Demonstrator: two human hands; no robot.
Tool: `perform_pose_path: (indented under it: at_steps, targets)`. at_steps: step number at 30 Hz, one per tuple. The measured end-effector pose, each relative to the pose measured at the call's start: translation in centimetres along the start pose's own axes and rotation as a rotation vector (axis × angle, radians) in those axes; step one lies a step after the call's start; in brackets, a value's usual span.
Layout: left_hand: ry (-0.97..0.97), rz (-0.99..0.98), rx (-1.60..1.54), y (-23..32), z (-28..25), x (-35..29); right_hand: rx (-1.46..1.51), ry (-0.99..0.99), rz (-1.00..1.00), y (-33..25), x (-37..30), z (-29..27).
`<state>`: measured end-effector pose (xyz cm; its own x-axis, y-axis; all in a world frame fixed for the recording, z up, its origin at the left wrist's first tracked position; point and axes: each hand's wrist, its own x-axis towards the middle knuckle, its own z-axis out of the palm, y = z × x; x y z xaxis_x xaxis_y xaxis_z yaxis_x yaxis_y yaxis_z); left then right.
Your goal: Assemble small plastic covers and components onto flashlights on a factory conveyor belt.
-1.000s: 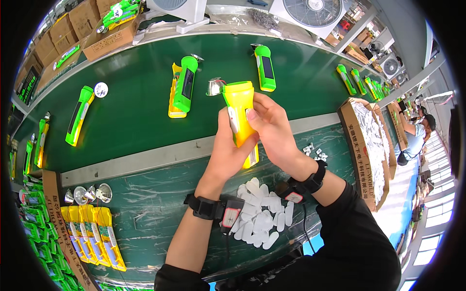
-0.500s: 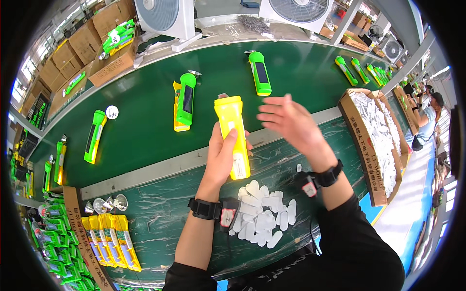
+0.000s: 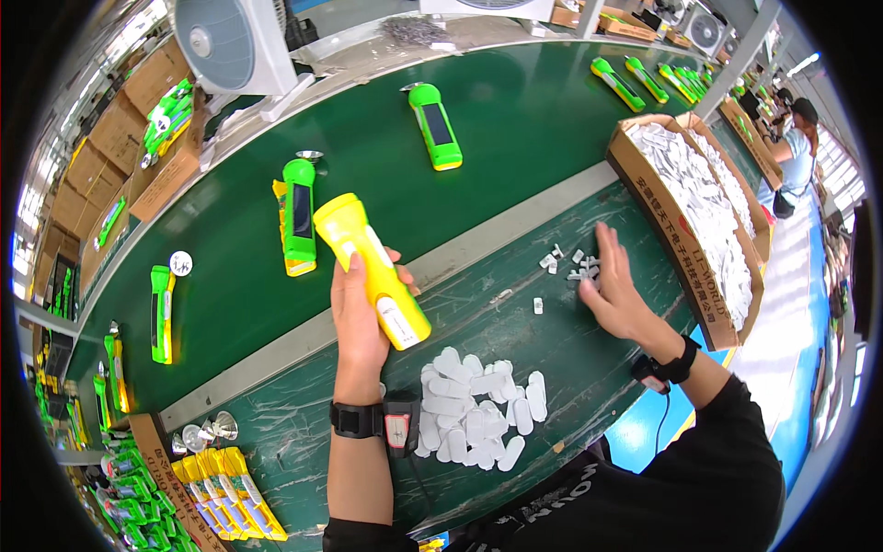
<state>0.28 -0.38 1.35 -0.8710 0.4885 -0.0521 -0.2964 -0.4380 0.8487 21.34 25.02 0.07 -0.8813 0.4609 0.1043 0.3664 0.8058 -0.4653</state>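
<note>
A yellow flashlight body (image 3: 372, 271) is tilted in my left hand (image 3: 361, 317), whose fingers and thumb wrap round its grip. Its wide head points away to the upper left, and a pale label shows near its lower end. My right hand (image 3: 624, 296) hangs over the right of the bench with fingers stretched and holds nothing that I can see. Beside its fingertips lie small white plastic bits (image 3: 550, 261), several of them partly behind the hand. Nearer to me, a pile of flat white oval pieces (image 3: 474, 409) is spread on the green bench top (image 3: 487, 317).
Green-and-yellow flashlights (image 3: 434, 127) lie along the green belt (image 3: 368, 138). An open carton (image 3: 679, 248) of white pieces stands at right. Yellow half shells (image 3: 225, 497), reflectors (image 3: 207, 431) and a carton of green shells (image 3: 129, 488) are at lower left. A fan (image 3: 216, 41) stands behind.
My right hand has moved right and nearer, away from the flashlight body to the small white bits. My left hand has turned the flashlight body. The view has shifted right.
</note>
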Motion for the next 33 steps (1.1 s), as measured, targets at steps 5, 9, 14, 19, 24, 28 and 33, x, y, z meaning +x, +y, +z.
perform_pose_path:
  at_steps: [5,9,14,19,24,28,33]
  targets:
    - [-0.009,-0.024,0.045,0.0,-0.1,0.0,-0.123,-0.150,-0.343,-3.9,1.3,0.0]
    - [0.001,-0.025,0.035,-0.1,0.2,-0.1,-0.115,-0.165,-0.533,-4.4,2.5,1.0]
    - [0.023,-0.017,0.003,-0.4,0.1,-0.1,0.209,-0.074,-0.594,-3.1,3.1,2.5]
    - [0.044,0.007,0.040,-0.2,-0.4,-0.1,0.321,0.049,-0.419,-2.9,3.4,2.2]
    - [-0.126,-0.033,-0.104,-0.8,-0.8,0.7,0.478,0.215,-0.318,-6.1,4.3,-0.1]
    - [-0.194,0.025,-0.163,-0.1,-0.9,0.2,1.730,-0.352,-0.003,-10.3,7.5,-0.1]
    - [-0.130,0.056,0.011,0.0,0.1,-0.3,2.303,-1.016,-0.150,-9.9,10.1,5.1]
